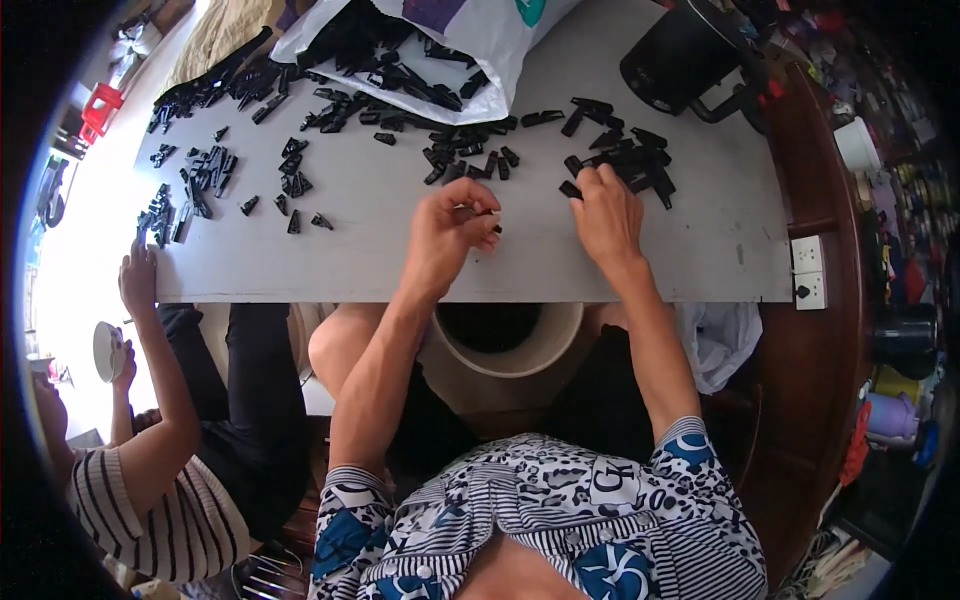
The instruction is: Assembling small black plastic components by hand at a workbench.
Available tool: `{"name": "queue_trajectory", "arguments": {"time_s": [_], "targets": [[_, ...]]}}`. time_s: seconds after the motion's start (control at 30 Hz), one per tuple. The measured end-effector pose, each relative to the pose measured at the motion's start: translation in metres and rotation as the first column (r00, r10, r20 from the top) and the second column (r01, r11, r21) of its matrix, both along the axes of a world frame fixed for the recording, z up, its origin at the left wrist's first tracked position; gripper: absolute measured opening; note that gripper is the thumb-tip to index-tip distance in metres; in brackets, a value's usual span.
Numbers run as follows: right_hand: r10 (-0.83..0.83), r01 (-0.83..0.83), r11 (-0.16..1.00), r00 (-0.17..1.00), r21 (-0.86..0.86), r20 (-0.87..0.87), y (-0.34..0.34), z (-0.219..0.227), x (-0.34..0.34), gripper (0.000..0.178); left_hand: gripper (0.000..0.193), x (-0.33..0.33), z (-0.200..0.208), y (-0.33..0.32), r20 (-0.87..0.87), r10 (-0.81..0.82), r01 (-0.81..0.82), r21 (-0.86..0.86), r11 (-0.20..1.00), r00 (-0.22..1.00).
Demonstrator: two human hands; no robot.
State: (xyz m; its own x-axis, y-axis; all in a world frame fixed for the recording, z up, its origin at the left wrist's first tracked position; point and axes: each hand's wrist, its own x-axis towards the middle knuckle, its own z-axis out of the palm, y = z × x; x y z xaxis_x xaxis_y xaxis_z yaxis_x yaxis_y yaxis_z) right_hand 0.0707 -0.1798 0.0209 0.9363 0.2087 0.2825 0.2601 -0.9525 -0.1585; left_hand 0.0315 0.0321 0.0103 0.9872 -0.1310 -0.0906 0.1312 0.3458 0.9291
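Note:
My left hand [447, 232] is raised over the near part of the grey table, its fingers curled in a pinch. A small black plastic piece [497, 229] shows at its fingertips; most of it is hidden. To the right, my right hand [609, 212] reaches to the near edge of a pile of long black plastic pieces [640, 160]. Its fingers are bent together on one black piece [570, 189] at the pile's left side. More black pieces [470, 145] lie loose just beyond my left hand.
A white plastic bag [490, 85] spills black pieces at the back. A black mug-like pot [680, 55] stands back right. Below the table edge, a pale bucket [555, 345] sits between my knees. At left, another person's hand [138, 275] touches small black pieces [158, 215]; their other hand holds a bowl [105, 352].

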Motion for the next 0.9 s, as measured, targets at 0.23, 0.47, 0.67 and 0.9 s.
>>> {"name": "queue_trajectory", "arguments": {"time_s": [0.23, 0.47, 0.67, 0.9], "targets": [[0.191, -0.093, 0.862, 0.97, 0.498, -0.15, 0.003, 0.005, -0.003, 0.021, 0.025, -0.005, -0.007, -0.012, 0.417, -0.115, -0.245, 0.712, 0.658, 0.902], [0.41, -0.121, 0.634, 0.89, 0.764, -0.2, -0.009, -0.01, -0.012, 0.024, 0.022, -0.006, -0.009, -0.014, 0.437, -0.05, -0.295, 0.683, 0.668, 0.898], [0.361, -0.212, 0.818, 0.913, 0.534, -0.191, 0.0, 0.007, -0.026, 0.016, 0.022, -0.005, -0.01, -0.011, 0.424, -0.085, -0.281, 0.725, 0.629, 0.902], [0.481, -0.355, 0.82, 0.852, 0.449, -0.205, 0.012, 0.009, -0.029, 0.021, 0.022, -0.003, -0.007, -0.01, 0.371, -0.131, -0.219, 0.759, 0.614, 0.919]]}}
